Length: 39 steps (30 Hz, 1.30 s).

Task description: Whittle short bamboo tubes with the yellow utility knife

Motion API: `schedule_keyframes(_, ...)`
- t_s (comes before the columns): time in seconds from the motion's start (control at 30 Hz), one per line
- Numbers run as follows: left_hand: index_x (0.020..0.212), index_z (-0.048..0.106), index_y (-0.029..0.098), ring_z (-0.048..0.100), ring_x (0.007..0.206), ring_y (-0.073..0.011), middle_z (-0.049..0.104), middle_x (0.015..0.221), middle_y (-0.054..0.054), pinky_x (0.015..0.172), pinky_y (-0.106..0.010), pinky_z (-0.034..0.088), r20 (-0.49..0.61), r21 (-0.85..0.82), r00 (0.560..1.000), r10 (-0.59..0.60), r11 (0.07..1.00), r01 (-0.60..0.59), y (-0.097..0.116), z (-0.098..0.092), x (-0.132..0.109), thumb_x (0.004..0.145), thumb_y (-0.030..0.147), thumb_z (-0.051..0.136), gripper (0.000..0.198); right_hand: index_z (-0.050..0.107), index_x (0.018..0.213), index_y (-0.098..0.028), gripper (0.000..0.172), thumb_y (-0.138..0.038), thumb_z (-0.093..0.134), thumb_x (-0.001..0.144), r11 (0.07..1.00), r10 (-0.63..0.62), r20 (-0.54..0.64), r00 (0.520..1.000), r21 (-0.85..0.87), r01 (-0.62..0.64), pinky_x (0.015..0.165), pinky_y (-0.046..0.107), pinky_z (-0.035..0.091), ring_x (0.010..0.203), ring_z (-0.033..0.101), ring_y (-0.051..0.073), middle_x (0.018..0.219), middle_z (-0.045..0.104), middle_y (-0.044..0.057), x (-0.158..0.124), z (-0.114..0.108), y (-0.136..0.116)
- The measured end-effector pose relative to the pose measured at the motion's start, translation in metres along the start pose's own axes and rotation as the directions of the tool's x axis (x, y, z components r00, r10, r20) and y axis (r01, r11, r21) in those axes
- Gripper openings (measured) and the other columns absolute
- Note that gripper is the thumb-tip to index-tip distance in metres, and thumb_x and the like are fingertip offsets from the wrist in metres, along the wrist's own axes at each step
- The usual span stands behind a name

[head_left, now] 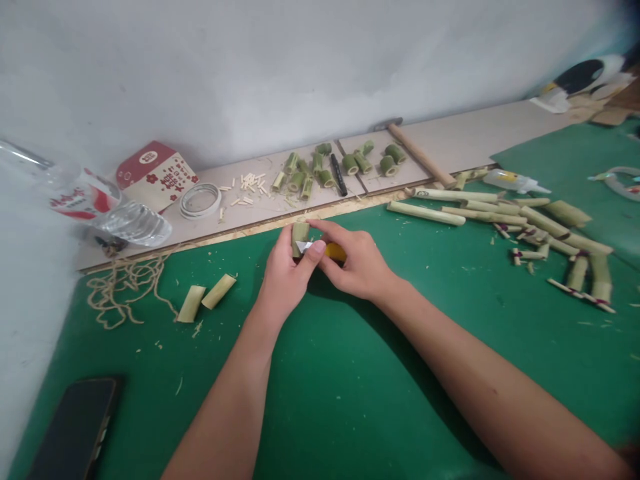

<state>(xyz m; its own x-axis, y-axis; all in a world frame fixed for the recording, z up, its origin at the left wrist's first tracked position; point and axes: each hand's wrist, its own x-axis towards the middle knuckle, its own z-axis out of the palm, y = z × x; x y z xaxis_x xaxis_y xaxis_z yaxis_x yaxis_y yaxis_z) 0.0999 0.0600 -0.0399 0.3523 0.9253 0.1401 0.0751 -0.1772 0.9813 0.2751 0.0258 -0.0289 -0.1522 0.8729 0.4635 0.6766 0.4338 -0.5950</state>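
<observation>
Bamboo piece (300, 235): short, light, stiff, smooth skin likely slippery; grip round its sides. Left hand (285, 277) fingers pinch it; right hand (357, 267) fingers pinch yellow-handled knife (320, 249) against it.

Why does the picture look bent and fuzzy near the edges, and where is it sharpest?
Head view: sharpest at the middle, where the left hand and right hand meet on a bamboo piece; the corners smear, the plastic bottle blurs, the board edge bows, and soft shadow lies under the forearms on the green mat.
</observation>
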Motion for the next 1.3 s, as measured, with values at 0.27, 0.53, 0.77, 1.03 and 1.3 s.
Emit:
schedule_keyframes(0.27, 0.112, 0.066, 0.021, 0.053, 0.073, -0.0152, 0.06, 0.084, 0.0, 0.065, -0.026, 0.042, -0.011, 0.038, 1.0, 0.007, 0.999, -0.007, 0.001, -0.001, 0.0, 0.095, 0.073, 0.073, 0.056, 0.067, 0.144, -0.022, 0.044, -0.039, 0.06, 0.104, 0.999, 0.023, 0.016, 1.0, 0.038, -0.023, 0.069, 0.028, 0.051, 0.068, 0.071, 0.016, 0.096, 0.083, 0.004, 0.001, -0.002, 0.0)
schedule_keyframes(0.53, 0.124, 0.061, 0.022, 0.062, 0.084, -0.0167, 0.065, 0.098, -0.002, 0.076, -0.028, 0.051, 0.006, -0.023, 1.0, 0.004, 1.0, -0.003, 0.002, 0.001, -0.001, 0.097, 0.07, 0.073, 0.056, 0.059, 0.155, -0.02, 0.056, -0.031, 0.06, 0.1, 0.995, 0.035, 0.1, 0.994, 0.089, -0.044, 0.07, 0.028, 0.048, 0.068, 0.067, 0.016, 0.091, 0.08, 0.002, 0.004, -0.01, -0.007)
schedule_keyframes(0.77, 0.127, 0.062, 0.021, 0.061, 0.083, -0.0172, 0.067, 0.097, -0.003, 0.076, -0.028, 0.05, 0.022, -0.019, 1.0, -0.002, 1.0, 0.002, -0.002, -0.001, -0.001, 0.095, 0.072, 0.073, 0.061, 0.06, 0.154, -0.017, 0.054, -0.034, 0.059, 0.102, 0.996, 0.03, 0.088, 0.996, 0.083, -0.037, 0.068, 0.028, 0.047, 0.067, 0.066, 0.016, 0.088, 0.08, 0.002, 0.003, -0.007, -0.003)
schedule_keyframes(1.03, 0.118, 0.069, 0.018, 0.057, 0.079, -0.0175, 0.067, 0.091, -0.002, 0.073, -0.028, 0.045, -0.009, 0.069, 1.0, 0.01, 0.998, -0.01, 0.005, -0.003, 0.001, 0.092, 0.079, 0.071, 0.066, 0.064, 0.147, -0.02, 0.045, -0.04, 0.058, 0.106, 0.998, 0.027, 0.045, 0.999, 0.05, -0.03, 0.07, 0.028, 0.049, 0.072, 0.072, 0.017, 0.094, 0.081, 0.003, 0.002, -0.003, 0.0)
schedule_keyframes(1.3, 0.107, 0.071, 0.018, 0.056, 0.077, -0.0174, 0.065, 0.086, -0.002, 0.069, -0.028, 0.045, -0.051, 0.079, 0.999, -0.001, 0.997, 0.005, 0.007, -0.003, 0.002, 0.084, 0.087, 0.073, 0.073, 0.066, 0.143, -0.02, 0.043, -0.039, 0.057, 0.106, 0.999, 0.038, 0.021, 0.999, 0.0, -0.038, 0.069, 0.028, 0.05, 0.072, 0.073, 0.017, 0.098, 0.083, 0.005, -0.001, 0.001, -0.001)
